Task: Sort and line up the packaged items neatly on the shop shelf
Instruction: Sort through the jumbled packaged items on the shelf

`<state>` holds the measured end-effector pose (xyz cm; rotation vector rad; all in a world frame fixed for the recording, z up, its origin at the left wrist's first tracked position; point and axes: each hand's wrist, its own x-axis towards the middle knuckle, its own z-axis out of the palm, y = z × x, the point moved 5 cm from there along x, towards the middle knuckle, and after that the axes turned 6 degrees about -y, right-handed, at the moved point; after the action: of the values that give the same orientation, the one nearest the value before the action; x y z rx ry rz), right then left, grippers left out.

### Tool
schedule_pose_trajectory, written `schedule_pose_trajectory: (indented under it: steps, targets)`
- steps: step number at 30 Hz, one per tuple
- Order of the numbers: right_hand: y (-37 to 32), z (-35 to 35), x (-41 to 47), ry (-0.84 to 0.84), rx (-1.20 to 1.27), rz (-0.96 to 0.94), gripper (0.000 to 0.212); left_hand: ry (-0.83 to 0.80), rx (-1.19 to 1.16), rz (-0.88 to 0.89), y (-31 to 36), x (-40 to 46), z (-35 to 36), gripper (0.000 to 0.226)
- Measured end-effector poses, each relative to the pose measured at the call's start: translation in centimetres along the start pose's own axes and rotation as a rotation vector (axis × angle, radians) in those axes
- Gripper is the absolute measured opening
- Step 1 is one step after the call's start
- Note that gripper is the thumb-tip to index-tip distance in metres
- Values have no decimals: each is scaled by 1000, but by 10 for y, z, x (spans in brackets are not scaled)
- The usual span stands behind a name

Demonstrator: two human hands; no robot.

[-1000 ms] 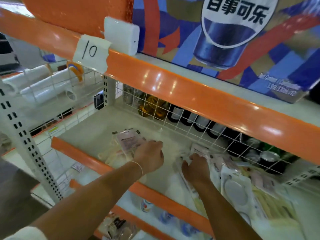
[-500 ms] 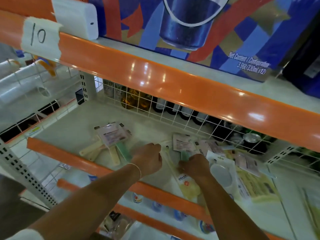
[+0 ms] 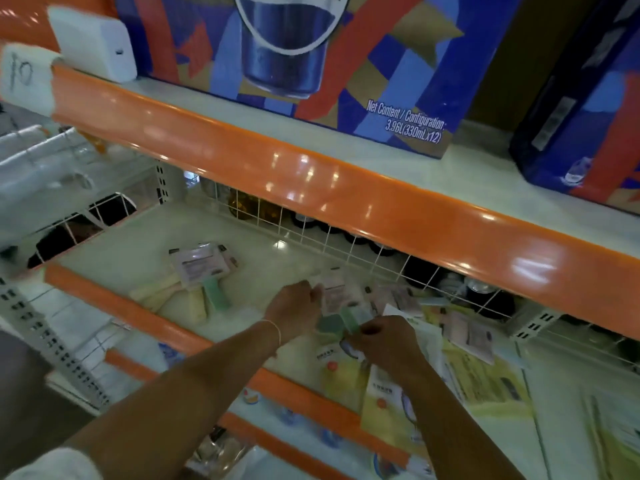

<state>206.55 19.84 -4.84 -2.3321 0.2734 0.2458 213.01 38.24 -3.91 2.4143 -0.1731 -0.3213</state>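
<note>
Both hands meet over the middle of the white shelf (image 3: 138, 244). My left hand (image 3: 294, 311) and my right hand (image 3: 384, 337) together hold a packaged item with green handles and a pinkish card (image 3: 341, 306), lifted a little off the shelf. To the left lies a small pile of similar packs (image 3: 201, 275) with cream and green handles. On the right, yellow flat packets (image 3: 485, 379) and pink-carded packs (image 3: 467, 334) lie scattered and overlapping. The image is blurred, so the finger grip is only partly clear.
An orange-edged upper shelf (image 3: 311, 178) overhangs closely, carrying a blue cola carton (image 3: 311, 64) and a white box (image 3: 93, 46). A wire grid (image 3: 346, 244) backs the shelf, with dark bottles behind it. A perforated upright (image 3: 41, 334) stands left; lower shelves hold more goods.
The view has shifted right. My right hand has lifted a green-handled pack off the right-hand clutter, and my left hand has moved right from the left pile to take hold of it too.
</note>
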Motion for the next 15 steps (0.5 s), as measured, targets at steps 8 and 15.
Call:
schedule_pose_trajectory:
  steps: [8, 15]
  targets:
    - [-18, 19, 3, -80, 1, -162, 36, 98, -391, -268, -40, -10, -8, 16]
    - [-89, 55, 25, -70, -29, -150, 33, 195, -288, -241, -76, -11, -79, 23]
